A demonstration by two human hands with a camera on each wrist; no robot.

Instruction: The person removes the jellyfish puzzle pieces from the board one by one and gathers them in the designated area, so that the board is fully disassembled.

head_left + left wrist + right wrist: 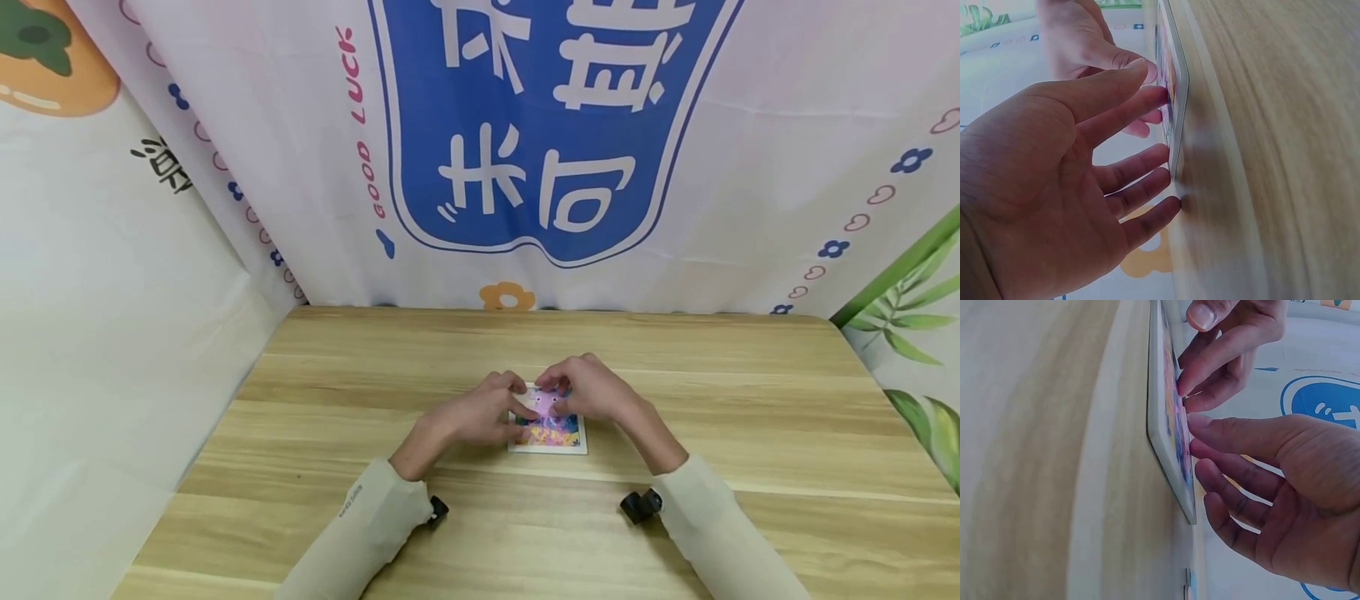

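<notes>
A left hand (483, 414), fingers spread, is touching a picture board (553, 431) lying midway between the tabletop (720, 400)'s side edges; a right hand (598, 392), any pinch impossible to tell, is working opposite; looking light and stiff, the board is likely suiting a 2-edge hold

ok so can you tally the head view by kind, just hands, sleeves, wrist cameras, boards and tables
Hands: 2 (left hand, right hand)
Sleeves: 2 (left sleeve, right sleeve)
Wrist cameras: 2 (left camera, right camera)
Boards: 1 (picture board)
Tables: 1 (wooden table)
Total: 8
</notes>
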